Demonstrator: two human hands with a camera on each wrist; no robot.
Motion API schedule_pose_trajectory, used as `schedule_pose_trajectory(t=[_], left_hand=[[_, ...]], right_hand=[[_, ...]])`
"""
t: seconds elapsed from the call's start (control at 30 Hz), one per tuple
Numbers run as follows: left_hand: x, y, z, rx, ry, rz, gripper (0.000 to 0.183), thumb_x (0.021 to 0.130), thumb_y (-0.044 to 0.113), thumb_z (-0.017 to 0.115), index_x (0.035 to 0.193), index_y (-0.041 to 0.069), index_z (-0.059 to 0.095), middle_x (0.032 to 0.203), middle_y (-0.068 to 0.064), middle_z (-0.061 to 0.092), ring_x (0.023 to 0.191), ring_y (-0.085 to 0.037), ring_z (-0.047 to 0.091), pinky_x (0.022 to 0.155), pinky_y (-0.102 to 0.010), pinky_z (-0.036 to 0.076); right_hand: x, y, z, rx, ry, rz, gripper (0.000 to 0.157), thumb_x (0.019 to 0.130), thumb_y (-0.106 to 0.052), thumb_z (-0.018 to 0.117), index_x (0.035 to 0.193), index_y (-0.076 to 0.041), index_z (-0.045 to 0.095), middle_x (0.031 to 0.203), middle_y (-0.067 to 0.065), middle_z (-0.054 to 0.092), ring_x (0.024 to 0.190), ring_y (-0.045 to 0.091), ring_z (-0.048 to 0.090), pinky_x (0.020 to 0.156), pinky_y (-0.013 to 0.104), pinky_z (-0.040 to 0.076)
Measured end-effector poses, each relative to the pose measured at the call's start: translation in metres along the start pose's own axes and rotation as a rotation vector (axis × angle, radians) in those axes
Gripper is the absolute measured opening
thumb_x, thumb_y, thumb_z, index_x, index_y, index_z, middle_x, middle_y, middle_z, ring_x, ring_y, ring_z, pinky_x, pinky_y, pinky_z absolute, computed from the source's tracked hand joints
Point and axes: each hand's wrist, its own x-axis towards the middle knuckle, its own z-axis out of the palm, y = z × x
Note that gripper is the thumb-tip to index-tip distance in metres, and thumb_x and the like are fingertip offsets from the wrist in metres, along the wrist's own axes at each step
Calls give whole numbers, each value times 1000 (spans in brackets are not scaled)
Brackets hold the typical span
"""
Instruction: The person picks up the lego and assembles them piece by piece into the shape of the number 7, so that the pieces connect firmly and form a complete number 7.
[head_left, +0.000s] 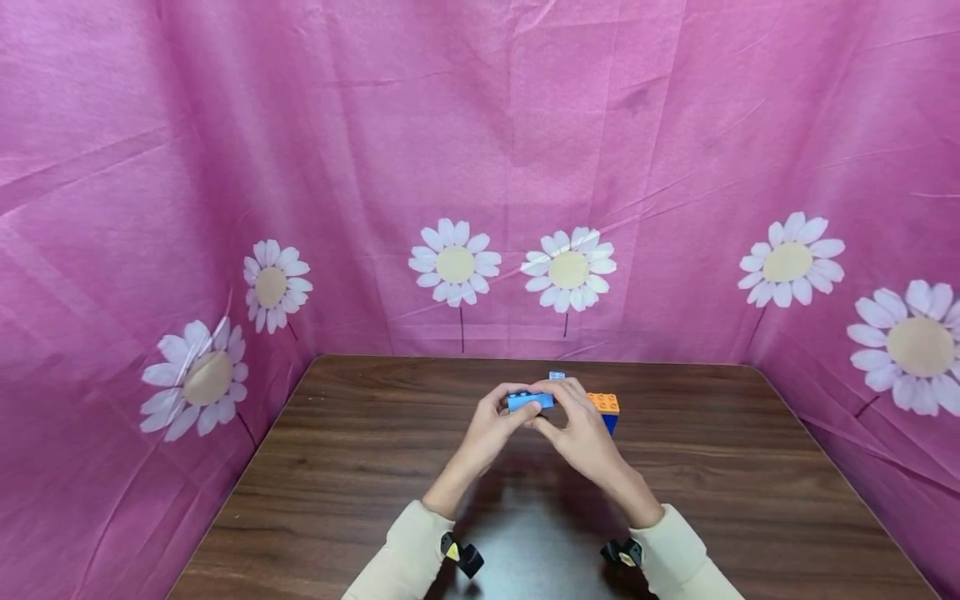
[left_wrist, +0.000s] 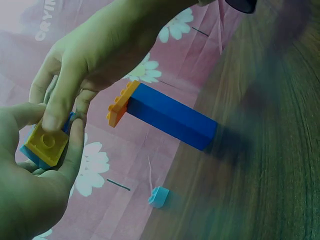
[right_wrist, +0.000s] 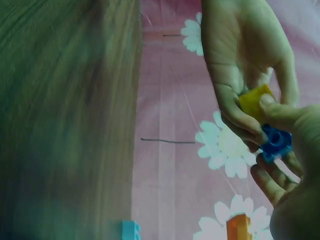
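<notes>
Above the table, my left hand (head_left: pixel 487 429) and right hand (head_left: pixel 585 433) meet around a blue toy brick (head_left: pixel 536 401) and a yellow toy brick (left_wrist: pixel 47 145). In the left wrist view the two lie against each other, the yellow one's hollow underside showing and a right-hand digit pressing on it. The right wrist view shows the right thumb on the yellow brick and the blue one's hollow underside beside it. Both hands curl their fingers round the pair. Fingers cover much of the bricks, so how firmly they are joined I cannot tell.
Just beyond the right hand stands an upright dark blue stack (left_wrist: pixel 170 117) topped by an orange brick (head_left: pixel 604 403). A small light blue brick (head_left: pixel 557 376) sits farther back on the brown wooden table (head_left: pixel 337 467). Pink cloth (head_left: pixel 480 125) with printed daisies surrounds the table's back and sides.
</notes>
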Motion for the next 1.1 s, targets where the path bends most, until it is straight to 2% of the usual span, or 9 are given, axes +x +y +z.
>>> schedule_pose_trajectory(t=[0.07,0.2,0.27,0.4,0.57,0.7,0.87,1.0,1.1], left_hand=[[0,0,0,-30,-4,12,40,99,8,72,133,-10,60,112,-8,69,92,-8,70,86,-30,64],[1,-3,-1,-90,-39,42,41,100,3,69,134,-15,54,106,-10,72,87,-13,75,93,-48,64],[2,-4,-2,-107,-51,48,41,100,1,69,134,-15,52,105,-15,73,86,-15,77,95,-56,62],[1,-3,-3,-102,-44,31,38,100,1,70,132,-11,55,109,-30,72,86,-16,77,97,-61,60],[-1,-2,-4,-89,-55,12,41,100,-1,68,135,-15,52,117,-43,64,87,-13,76,100,-65,57],[-1,-2,-3,-85,-51,7,41,99,-2,68,135,-14,52,107,-26,71,87,-12,76,101,-67,55],[0,-4,-3,-54,-44,15,41,97,-1,71,133,-11,55,102,-4,69,89,-13,75,98,-65,57],[0,-4,-5,-21,-36,19,39,98,1,72,133,-6,58,102,-4,70,88,-13,77,87,-49,65],[1,-5,-6,-2,-29,27,36,99,3,73,132,-2,60,102,-5,72,84,-13,77,74,-33,64]], right_hand=[[-1,3,-6,18,-19,-22,51,87,-14,89,134,-15,69,131,1,70,122,20,60,98,45,57],[-1,14,-23,38,-3,-51,53,88,-7,87,137,-12,68,135,5,70,121,20,61,95,32,57],[-2,23,-32,26,36,-53,50,87,-2,87,134,-11,70,133,6,71,120,21,62,97,24,53],[-6,40,-47,-16,97,-35,46,84,5,86,126,-9,73,125,6,74,118,23,61,102,14,42],[-17,58,-58,-70,75,11,45,82,5,87,123,-7,73,126,9,73,119,27,58,102,22,40],[-25,68,-60,-88,-3,88,46,85,1,87,127,-9,71,129,9,72,118,26,63,97,27,48],[-30,73,-57,-55,-35,181,40,90,-7,85,128,-13,72,124,7,76,109,24,68,85,32,59],[-31,73,-53,-24,-32,199,39,90,-9,85,126,-15,74,122,7,77,108,23,68,85,42,62],[-29,71,-48,-9,-38,198,39,90,-10,85,126,-15,74,123,6,77,109,22,69,87,44,63]])
